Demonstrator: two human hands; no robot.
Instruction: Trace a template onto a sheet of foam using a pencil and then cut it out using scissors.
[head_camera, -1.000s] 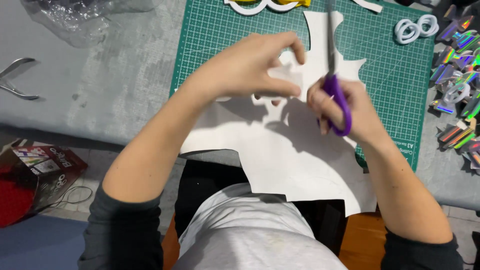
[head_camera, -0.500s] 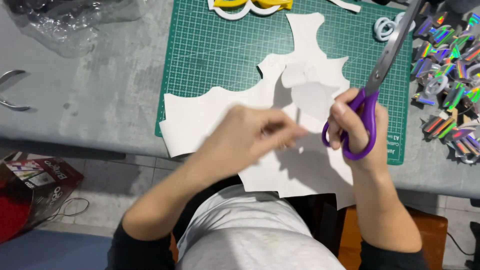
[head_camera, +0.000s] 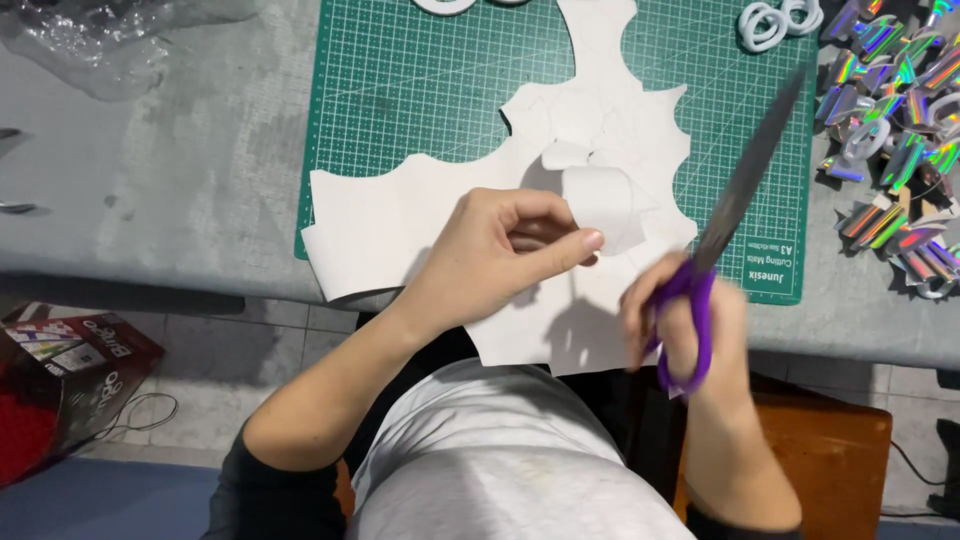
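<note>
White paper sheet (head_camera: 420, 215) is pinched in the left hand (head_camera: 495, 250); right hand (head_camera: 685, 320) (blurred) clasps purple scissors (head_camera: 715, 240).

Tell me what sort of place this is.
Probably a home craft bench: a green cutting mat on a grey table, a pile of shiny holographic pieces, and purple-handled scissors above white paper.

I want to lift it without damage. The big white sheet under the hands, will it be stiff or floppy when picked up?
Probably floppy: the white sheet already curls where the left hand pinches a cut flap, and its lower edge droops over the table. It looks thin, so likely light. The narrow, deeply cut points may tear or bend easily.
</note>
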